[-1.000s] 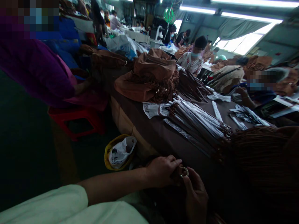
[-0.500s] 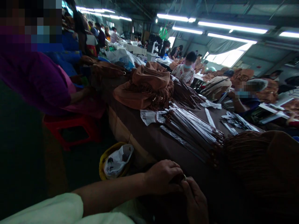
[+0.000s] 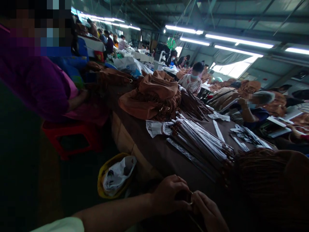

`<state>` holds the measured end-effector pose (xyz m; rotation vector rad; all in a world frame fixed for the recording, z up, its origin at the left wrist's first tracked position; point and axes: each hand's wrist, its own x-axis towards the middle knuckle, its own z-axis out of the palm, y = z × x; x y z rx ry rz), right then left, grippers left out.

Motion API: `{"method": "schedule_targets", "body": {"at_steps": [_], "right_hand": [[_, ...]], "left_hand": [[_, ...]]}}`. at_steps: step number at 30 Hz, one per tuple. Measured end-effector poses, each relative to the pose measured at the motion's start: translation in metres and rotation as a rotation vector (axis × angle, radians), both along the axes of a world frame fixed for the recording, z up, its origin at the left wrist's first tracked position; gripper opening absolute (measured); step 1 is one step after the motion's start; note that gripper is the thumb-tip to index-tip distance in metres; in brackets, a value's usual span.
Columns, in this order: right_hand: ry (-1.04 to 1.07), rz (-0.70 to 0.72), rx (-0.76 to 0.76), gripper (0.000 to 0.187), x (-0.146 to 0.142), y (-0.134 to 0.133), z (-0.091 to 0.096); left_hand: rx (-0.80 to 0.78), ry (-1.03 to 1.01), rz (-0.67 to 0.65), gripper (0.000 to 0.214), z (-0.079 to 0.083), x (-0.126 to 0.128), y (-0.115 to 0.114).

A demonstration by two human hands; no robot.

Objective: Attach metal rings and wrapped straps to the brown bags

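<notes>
At the bottom of the view my left hand (image 3: pixel 170 195) and my right hand (image 3: pixel 207 209) meet over a dark strap (image 3: pixel 182 196) fitted with a metal ring (image 3: pixel 191 198). My left fingers close around the strap, and my right fingertips pinch at the ring, which is mostly hidden between the hands. To the right lies a heap of brown fringed leather (image 3: pixel 263 183), in deep shadow. Bundled straps with white paper wrapping (image 3: pixel 200 145) lie on the brown-covered table (image 3: pixel 149 164) beyond my hands.
A tan leather bag heap (image 3: pixel 154 96) rises farther along the table. Left of the table stand a yellow basket (image 3: pixel 101 183) lined with a white plastic bag and a red stool (image 3: pixel 72 138). A co-worker in a purple top (image 3: pixel 36 87) stands beside it; others work across the table.
The whole scene sits lower in the view, as my head has tilted up. My hands are nearer the bottom edge and closer together, now covering more of the ring. Less white sleeve shows.
</notes>
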<state>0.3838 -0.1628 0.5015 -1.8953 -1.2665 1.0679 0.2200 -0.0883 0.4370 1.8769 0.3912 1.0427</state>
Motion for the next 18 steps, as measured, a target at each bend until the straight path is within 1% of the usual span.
{"method": "schedule_targets", "body": {"at_steps": [2,4,5,7,8,10,13,16,18], "right_hand": [[-0.157,0.024,0.026,0.053,0.012,0.016,0.009],[-0.369,0.029,0.083,0.051,0.020,0.042,0.018],[-0.480,0.071,0.108,0.049,0.022,0.059,0.022],[-0.660,0.216,0.165,0.040,0.017,0.095,0.024],[-0.679,0.265,0.191,0.032,0.011,0.114,0.023],[-0.711,0.307,0.249,0.021,-0.004,0.148,0.015],[-0.772,0.331,0.323,0.016,-0.022,0.184,-0.005],[-0.816,0.342,0.350,0.015,-0.026,0.200,-0.021],[-0.817,0.351,0.358,0.025,-0.021,0.201,-0.025]], "left_hand": [[-0.010,-0.030,0.014,0.043,-0.001,-0.001,0.000],[-0.007,-0.045,0.016,0.043,-0.001,-0.003,0.001],[-0.004,-0.045,0.015,0.043,-0.001,-0.004,0.001],[0.002,-0.031,0.020,0.046,-0.002,-0.006,0.002],[0.006,-0.018,0.024,0.048,-0.002,-0.006,0.002],[0.017,0.002,0.022,0.051,-0.003,-0.008,0.001],[0.006,0.044,0.020,0.052,-0.005,-0.009,0.001],[-0.021,0.091,0.013,0.052,-0.009,-0.009,0.004],[-0.005,0.090,-0.005,0.052,-0.011,-0.011,0.007]]}}
